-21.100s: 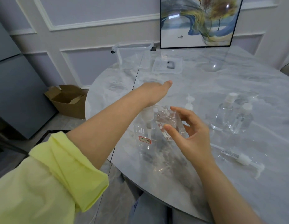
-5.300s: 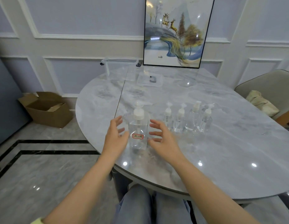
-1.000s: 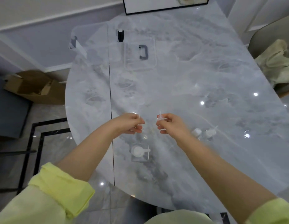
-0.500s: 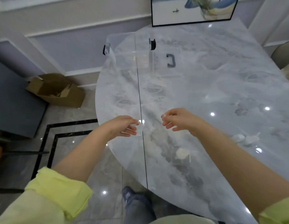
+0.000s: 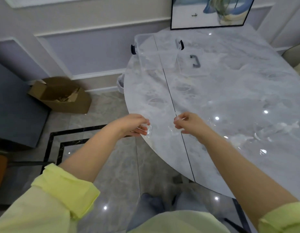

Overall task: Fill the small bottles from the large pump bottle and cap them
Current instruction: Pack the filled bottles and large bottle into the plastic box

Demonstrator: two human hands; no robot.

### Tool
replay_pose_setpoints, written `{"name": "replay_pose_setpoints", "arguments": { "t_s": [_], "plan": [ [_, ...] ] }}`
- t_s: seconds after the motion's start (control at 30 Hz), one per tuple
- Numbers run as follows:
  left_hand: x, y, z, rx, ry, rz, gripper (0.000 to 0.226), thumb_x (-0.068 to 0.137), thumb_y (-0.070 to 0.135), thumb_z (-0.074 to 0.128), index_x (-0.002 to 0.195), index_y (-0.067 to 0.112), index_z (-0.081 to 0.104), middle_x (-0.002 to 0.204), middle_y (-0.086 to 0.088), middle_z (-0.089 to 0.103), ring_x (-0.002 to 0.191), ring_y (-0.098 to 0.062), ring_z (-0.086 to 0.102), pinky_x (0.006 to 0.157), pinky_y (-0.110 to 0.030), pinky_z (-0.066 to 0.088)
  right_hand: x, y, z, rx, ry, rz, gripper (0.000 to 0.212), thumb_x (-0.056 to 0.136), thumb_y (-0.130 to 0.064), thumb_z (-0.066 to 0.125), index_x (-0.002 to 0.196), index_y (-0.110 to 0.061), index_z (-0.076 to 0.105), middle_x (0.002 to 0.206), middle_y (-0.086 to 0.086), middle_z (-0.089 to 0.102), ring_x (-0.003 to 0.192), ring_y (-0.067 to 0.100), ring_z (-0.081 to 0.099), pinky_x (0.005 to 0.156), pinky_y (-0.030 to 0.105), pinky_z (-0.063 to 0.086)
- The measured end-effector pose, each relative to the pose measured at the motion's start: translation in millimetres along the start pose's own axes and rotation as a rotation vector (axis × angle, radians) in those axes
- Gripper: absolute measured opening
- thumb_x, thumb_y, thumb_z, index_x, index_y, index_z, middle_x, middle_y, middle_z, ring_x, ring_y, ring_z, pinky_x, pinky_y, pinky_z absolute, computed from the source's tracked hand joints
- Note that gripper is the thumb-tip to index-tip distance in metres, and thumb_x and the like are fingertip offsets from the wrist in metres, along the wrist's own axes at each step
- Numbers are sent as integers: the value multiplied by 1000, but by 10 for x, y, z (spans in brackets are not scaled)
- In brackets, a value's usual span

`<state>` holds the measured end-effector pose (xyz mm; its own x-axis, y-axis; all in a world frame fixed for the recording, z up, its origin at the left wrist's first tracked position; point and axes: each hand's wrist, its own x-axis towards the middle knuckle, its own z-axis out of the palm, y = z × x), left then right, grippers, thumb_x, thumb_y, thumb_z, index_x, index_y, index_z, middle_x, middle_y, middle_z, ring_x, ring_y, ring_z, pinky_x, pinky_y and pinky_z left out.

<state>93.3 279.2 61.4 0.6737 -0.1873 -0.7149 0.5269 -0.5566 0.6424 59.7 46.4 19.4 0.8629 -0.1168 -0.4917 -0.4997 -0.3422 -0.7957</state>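
both hands are raised above the near edge of the marble table (image 5: 229, 91). the left hand (image 5: 132, 125) curls its fingers round a small clear bottle (image 5: 148, 129); the right hand (image 5: 187, 123) pinches a second small clear item (image 5: 172, 128), too blurred to name. a second ago both hands gripped at the row of small bottles, with the large pump bottle just below them; that bottle is now out of view. two more small bottles (image 5: 283, 127) lie blurred at right. judgement: filled bottles are being carried toward the clear storage bin (image 5: 145, 52) at the far edge.
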Motion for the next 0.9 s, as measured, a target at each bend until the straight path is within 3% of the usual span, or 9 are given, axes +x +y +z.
{"name": "replay_pose_setpoints", "arguments": {
  "t_s": [0.13, 0.3, 0.4, 0.47, 0.57, 0.73, 0.9],
  "plan": [
    [-114, -147, -198, 8, 30, 30, 12, 103, 20, 54, 102, 13, 64, 89, -5, 66, 85, -19, 69, 100, -38, 52, -20, -57, 201, -45, 65, -37, 10, 92, -27, 69, 98, -19, 71, 81, -5, 70, 89, 21, 69, 90, 40, 56],
    [-181, -279, -402, -37, 45, 64, 12, 103, 19, 57, 95, 13, 63, 86, -6, 64, 88, -20, 68, 94, -37, 55, 47, -174, 396, -67, 160, -51, 14, 94, -29, 69, 101, -17, 71, 85, -4, 64, 73, 8, 57, 63, 22, 41],
    [-164, -326, -503, -43, 34, 80, 12, 104, 20, 57, 102, 12, 65, 85, -4, 64, 87, -19, 68, 84, -30, 56, 125, -243, 495, -88, 178, -53, 10, 94, -27, 70, 100, -19, 71, 83, -6, 63, 69, 3, 54, 55, 18, 36],
    [-143, -330, -575, -41, 29, 90, 14, 104, 20, 56, 108, 10, 65, 86, -3, 64, 83, -16, 67, 81, -28, 56, 217, -281, 581, -43, 188, -65, 12, 92, -24, 72, 101, -15, 72, 89, -1, 68, 75, 9, 61, 58, 18, 40],
    [-56, -306, -699, 11, -2, 108, 11, 103, 22, 59, 102, 12, 63, 87, -4, 66, 84, -15, 68, 90, -33, 57, 380, -326, 684, 14, 208, -70, 14, 90, -25, 75, 99, -15, 74, 93, 3, 72, 87, 19, 67, 62, 22, 44],
    [293, -204, -941, 16, -14, 107, 14, 102, 22, 61, 108, 10, 65, 91, -6, 69, 84, -14, 69, 99, -37, 56, 758, -437, 814, 27, 163, -59, 11, 91, -24, 75, 98, -15, 74, 83, 2, 69, 71, 7, 59, 59, 19, 40],
    [779, -8, -1061, -67, 20, 32, 21, 101, 16, 60, 119, 5, 62, 96, -4, 68, 83, -15, 70, 91, -33, 59, 1251, -628, 976, -7, 173, -31, 6, 89, -26, 75, 91, -21, 72, 81, 0, 72, 70, 9, 59, 59, 21, 38]
  ]
}}
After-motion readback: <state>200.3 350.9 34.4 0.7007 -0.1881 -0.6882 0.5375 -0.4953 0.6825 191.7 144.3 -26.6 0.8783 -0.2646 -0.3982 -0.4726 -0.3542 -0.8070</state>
